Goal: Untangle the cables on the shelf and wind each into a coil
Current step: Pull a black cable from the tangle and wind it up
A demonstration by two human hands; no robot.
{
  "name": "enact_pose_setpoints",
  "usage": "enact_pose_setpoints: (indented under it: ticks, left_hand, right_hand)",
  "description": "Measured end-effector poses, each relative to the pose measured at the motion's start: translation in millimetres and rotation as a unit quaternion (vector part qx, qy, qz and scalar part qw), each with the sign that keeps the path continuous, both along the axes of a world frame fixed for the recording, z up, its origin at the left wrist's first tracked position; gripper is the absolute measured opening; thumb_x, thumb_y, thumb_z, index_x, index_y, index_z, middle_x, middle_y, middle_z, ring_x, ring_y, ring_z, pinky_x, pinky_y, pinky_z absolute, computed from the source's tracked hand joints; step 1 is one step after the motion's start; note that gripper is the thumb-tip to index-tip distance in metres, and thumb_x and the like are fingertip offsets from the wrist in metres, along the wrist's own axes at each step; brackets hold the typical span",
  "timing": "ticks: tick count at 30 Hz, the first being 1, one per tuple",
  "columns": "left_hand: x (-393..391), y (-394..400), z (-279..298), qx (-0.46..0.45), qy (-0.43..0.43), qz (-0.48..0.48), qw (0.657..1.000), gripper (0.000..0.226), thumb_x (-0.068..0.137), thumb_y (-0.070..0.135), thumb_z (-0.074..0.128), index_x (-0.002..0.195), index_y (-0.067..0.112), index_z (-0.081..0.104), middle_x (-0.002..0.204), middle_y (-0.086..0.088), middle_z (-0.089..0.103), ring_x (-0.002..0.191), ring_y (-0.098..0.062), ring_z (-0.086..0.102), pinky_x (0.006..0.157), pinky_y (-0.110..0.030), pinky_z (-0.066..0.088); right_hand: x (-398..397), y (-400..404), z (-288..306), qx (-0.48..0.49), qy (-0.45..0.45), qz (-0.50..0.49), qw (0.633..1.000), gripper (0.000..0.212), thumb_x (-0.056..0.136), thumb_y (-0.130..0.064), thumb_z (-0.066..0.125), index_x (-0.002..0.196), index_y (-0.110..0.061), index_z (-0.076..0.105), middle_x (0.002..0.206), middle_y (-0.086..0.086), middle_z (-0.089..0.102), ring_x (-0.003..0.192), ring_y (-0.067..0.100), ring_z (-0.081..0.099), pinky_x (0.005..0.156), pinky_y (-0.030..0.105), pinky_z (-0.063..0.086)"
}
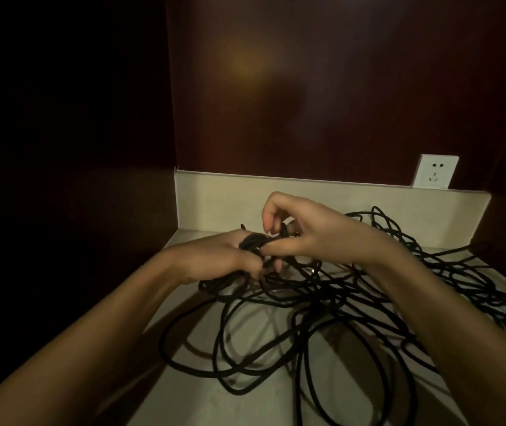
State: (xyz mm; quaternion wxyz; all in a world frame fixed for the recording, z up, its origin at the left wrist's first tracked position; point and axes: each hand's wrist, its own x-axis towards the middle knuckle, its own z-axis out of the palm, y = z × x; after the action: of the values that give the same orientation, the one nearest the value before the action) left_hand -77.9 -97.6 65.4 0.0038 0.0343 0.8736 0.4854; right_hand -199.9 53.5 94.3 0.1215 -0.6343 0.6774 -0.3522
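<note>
A big tangle of thin black cables sprawls over the pale shelf, from the middle out to the right edge. My left hand grips a small wound bundle of black cable, fingers curled round it. Just to its right, my right hand pinches a strand of cable by the bundle between thumb and fingers. Loose loops hang from both hands down onto the shelf. Where one cable ends and another starts is hidden in the tangle.
A low pale upstand runs along the back of the shelf. A white wall socket sits at the back right on the dark wooden back panel. A dark side wall closes the left.
</note>
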Motion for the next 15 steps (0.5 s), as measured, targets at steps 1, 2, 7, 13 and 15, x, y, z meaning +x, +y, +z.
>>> enact_pose_setpoints:
  ticks: [1,2,7,13,15]
  left_hand:
    - [1.8,-1.1,-1.3,0.044,0.008,0.010,0.999,0.024,0.085,-0.008,0.055,0.097,0.006,0.070,0.070,0.012,0.064,0.065,0.000,0.057,0.062,-0.010,0.044]
    - [2.5,-2.7,-3.1,0.083,0.017,0.022,0.996,0.024,0.080,-0.002,0.056,0.091,0.012,0.072,0.074,0.002,0.064,0.068,-0.007,0.058,0.060,-0.013,0.044]
    - [1.3,-5.6,-12.1,0.166,0.053,0.042,0.984,0.028,0.069,0.006,0.050,0.092,0.001,0.065,0.072,-0.013,0.058,0.061,-0.011,0.057,0.055,-0.015,0.046]
    - [2.3,-8.1,-8.8,0.105,0.125,0.100,0.981,0.035,0.067,0.010,0.047,0.094,-0.001,0.067,0.072,-0.012,0.059,0.055,-0.009,0.054,0.056,-0.017,0.044]
    - [4.4,-10.0,-9.4,0.079,0.162,0.124,0.976,0.025,0.069,0.011,0.048,0.084,0.004,0.066,0.071,-0.012,0.058,0.060,-0.015,0.054,0.062,-0.025,0.044]
  right_hand:
    - [-2.0,3.4,1.4,-0.007,-0.040,0.009,0.999,0.020,0.087,-0.002,0.072,0.097,-0.006,0.054,0.096,0.011,0.058,0.081,0.028,0.064,0.074,0.039,0.052]
    - [-4.0,6.3,1.6,-0.015,-0.067,0.012,0.998,0.018,0.088,0.001,0.069,0.096,-0.004,0.055,0.101,0.021,0.060,0.087,0.032,0.064,0.080,0.037,0.053]
    - [1.6,6.7,-21.3,-0.049,-0.237,-0.022,0.970,0.016,0.097,-0.003,0.059,0.113,-0.004,0.058,0.109,0.023,0.060,0.088,0.022,0.068,0.077,0.034,0.060]
    - [4.0,-5.0,-35.9,-0.182,-0.088,-0.170,0.964,0.021,0.102,-0.009,0.047,0.116,-0.015,0.062,0.087,0.001,0.070,0.062,0.013,0.059,0.051,0.020,0.043]
    - [3.8,-4.3,-38.6,-0.189,-0.046,-0.186,0.963,0.020,0.103,-0.011,0.046,0.111,-0.014,0.065,0.074,-0.005,0.065,0.052,0.012,0.049,0.048,0.022,0.038]
